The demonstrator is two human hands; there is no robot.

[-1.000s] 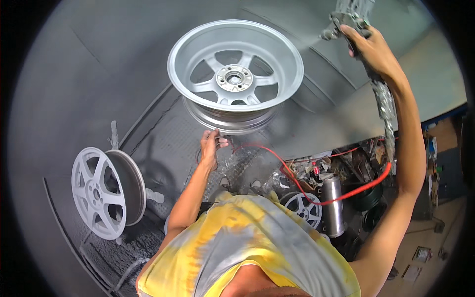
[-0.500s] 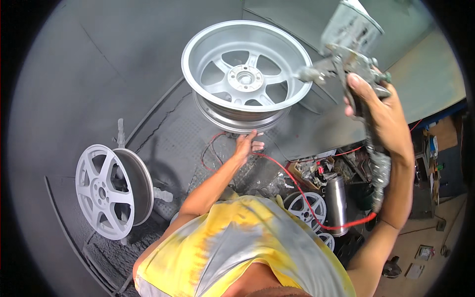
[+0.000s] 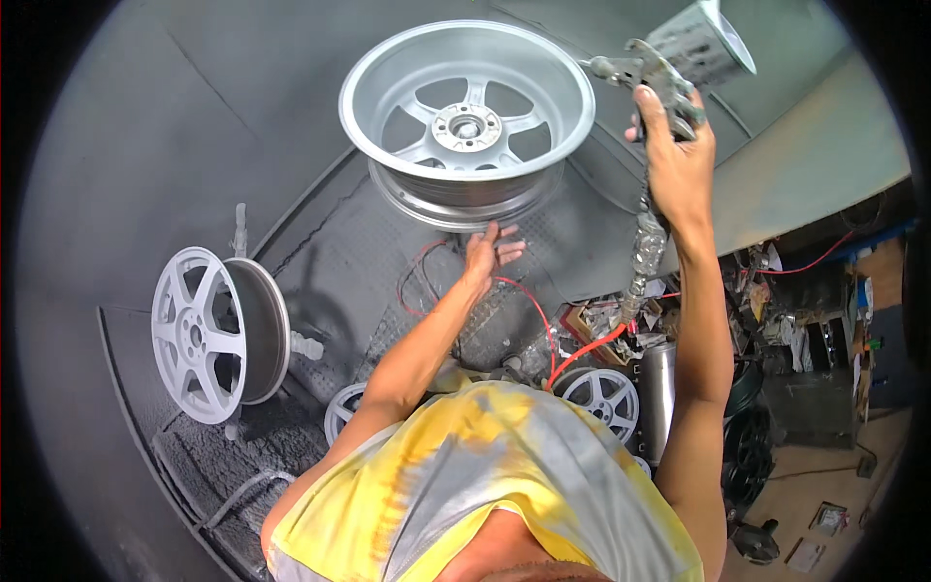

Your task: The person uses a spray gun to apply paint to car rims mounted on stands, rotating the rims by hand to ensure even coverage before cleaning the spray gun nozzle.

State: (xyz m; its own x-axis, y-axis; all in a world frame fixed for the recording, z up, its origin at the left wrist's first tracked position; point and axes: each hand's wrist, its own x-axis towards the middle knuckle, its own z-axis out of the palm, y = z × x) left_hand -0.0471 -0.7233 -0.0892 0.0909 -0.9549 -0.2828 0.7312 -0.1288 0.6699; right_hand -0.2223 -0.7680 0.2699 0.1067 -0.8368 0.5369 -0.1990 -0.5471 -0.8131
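My right hand (image 3: 677, 160) is wrapped round the handle of a paint-spattered spray gun (image 3: 648, 73), raised at the right of the wheel. Its nozzle points left toward the rim's edge, and a metal cup (image 3: 700, 47) sits tilted on top. A silver spoked car wheel rim (image 3: 465, 167) stands in front of me, its open barrel facing up. Below it, my left hand (image 3: 493, 256) has its fingers apart, the fingertips at the rim's lower edge; whether they touch or bear it I cannot tell. What carries the rim is hidden beneath it.
A white spoked wheel rim (image 3: 197, 337) hangs upright on a wrapped stand at the left. A red air hose (image 3: 590, 350) runs from the gun past my body. Behind lie more rims (image 3: 600, 400), a steel cylinder (image 3: 658, 400) and clutter. Grey booth walls (image 3: 107, 194) curve round.
My right hand has moved left and away from me with the spray gun, which is now turned differently. The hose has swung left. The view has shifted slightly; my left hand stays beneath the rim.
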